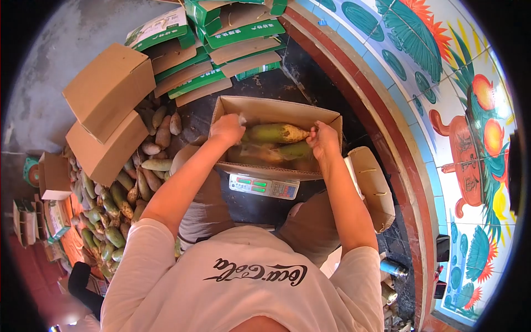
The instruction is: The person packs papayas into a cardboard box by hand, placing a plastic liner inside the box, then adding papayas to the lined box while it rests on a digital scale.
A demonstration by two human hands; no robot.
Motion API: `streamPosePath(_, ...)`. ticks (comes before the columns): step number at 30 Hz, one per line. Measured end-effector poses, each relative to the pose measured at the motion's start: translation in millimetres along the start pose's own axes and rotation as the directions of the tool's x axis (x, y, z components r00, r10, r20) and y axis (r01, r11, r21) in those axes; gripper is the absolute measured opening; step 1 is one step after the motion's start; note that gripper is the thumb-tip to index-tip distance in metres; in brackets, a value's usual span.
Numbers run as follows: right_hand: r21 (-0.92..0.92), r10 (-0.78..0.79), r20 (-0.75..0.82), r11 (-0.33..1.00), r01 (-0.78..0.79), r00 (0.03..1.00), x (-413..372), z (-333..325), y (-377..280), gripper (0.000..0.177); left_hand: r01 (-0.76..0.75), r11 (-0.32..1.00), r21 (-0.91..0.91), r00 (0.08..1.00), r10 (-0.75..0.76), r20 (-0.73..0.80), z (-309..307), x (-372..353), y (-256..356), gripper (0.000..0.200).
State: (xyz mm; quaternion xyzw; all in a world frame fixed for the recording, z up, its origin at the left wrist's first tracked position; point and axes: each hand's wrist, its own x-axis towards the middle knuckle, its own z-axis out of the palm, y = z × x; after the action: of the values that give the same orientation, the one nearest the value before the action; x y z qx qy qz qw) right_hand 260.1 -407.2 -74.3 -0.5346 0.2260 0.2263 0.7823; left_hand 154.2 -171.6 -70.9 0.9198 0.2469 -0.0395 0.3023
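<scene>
Working film (242,120) over radishes (269,133) in box (279,107); left hand (228,129) pinches film, right hand (325,139) can't tell; likely needs even tugging next.

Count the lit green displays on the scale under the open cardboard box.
3 in view: the left display, the upper right display and the lower right display, all on the digital scale. The cardboard box above could hide others.

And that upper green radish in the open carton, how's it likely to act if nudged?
The upper green radish will likely feel stiff, given its thick, unbent body. Its rounded sides suggest it could roll, though the open carton's walls should contain it. It may be fairly heavy, as it looks solid and plump.
</scene>
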Motion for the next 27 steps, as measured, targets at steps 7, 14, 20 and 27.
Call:
streamPosePath(7,-0.414,-0.013,0.225,0.904,0.107,0.974,-16.0,-3.9,-4.0,0.017,0.088,0.584,-0.807,0.988,0.054,0.147,0.7,13.9,-1.6,0.02)
streamPosePath(14,-0.405,-0.134,0.42,0.858,0.317,0.898,-60.9,-3.6,-25.2,0.014,-0.033,0.472,-0.881,0.982,0.18,0.059,-8.3,-8.7,0.2,0.022)
streamPosePath(20,-0.354,-0.15,0.381,0.888,0.294,0.912,-49.0,-13.5,-29.8,0.016,-0.118,0.393,-0.912,0.968,0.251,-0.017,-17.0,-13.3,13.1,0.023)
streamPosePath(27,-0.514,-0.203,0.404,0.756,0.405,0.892,-57.9,-14.7,-23.9,0.017,-0.386,0.317,-0.866,0.869,0.44,-0.226,-97.1,-4.3,54.7,0.029)
